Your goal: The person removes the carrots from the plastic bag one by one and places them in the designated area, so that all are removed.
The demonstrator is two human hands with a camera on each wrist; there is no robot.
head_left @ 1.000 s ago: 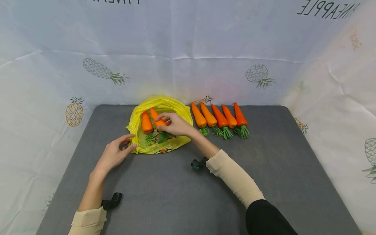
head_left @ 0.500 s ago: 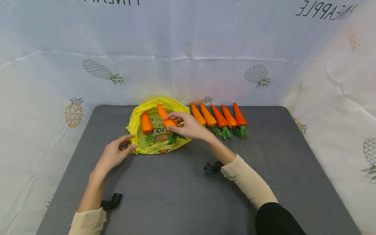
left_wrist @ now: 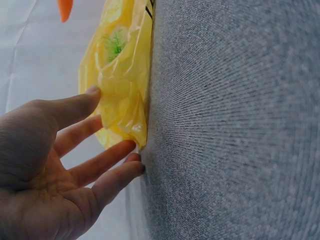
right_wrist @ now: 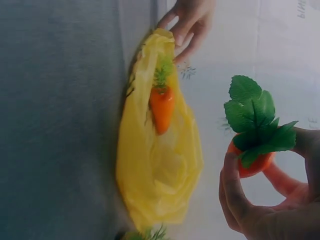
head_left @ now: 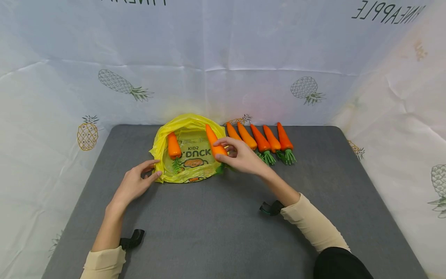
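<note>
My right hand (head_left: 240,156) pinches an orange carrot (head_left: 211,136) between thumb and fingers above the right side of a yellow plastic bag (head_left: 161,139). In the right wrist view the carrot's broad green leaves (right_wrist: 257,117) face the camera, apart from the bag. Inside the bag lies another carrot (head_left: 174,146) with feathery greens. At the bag's left edge, my left hand (head_left: 136,182) rests with loosely extended fingers. The left wrist view shows its fingertips (left_wrist: 129,146) touching the bag's crumpled end (left_wrist: 122,107).
Just right of the bag, several carrots (head_left: 260,139) lie in a row along the back of the grey table (head_left: 195,228). Behind it hangs a white pineapple-print cloth (head_left: 223,46). Black wrist mounts (head_left: 132,239) are on both forearms.
My right hand has lifted the carrot from the bag's middle and moved it rightward. The printed bag bottom now shows. My left hand and the other carrot keep their places.
</note>
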